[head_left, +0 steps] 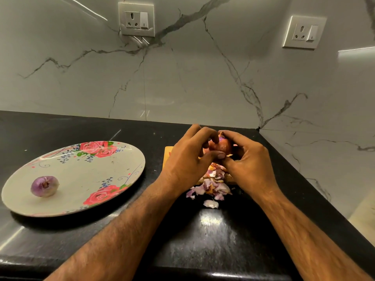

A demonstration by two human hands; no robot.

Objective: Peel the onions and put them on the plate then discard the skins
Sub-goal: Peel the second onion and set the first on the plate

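Note:
Both my hands hold one reddish-brown onion (221,146) above the counter at centre right. My left hand (188,159) grips it from the left, thumb under it and fingers curled over the top. My right hand (246,159) grips it from the right, fingers curled round its far side. Below the hands lies a pile of purple and white onion skins (211,185). A peeled purple onion (44,185) sits on the left part of a floral plate (113,169) at the left.
An orange-yellow board (168,154) lies under the hands and the skins, mostly hidden. The black counter (213,240) ends at a marble wall behind and at an angled edge on the right. Two wall sockets (136,19) (304,32) are above.

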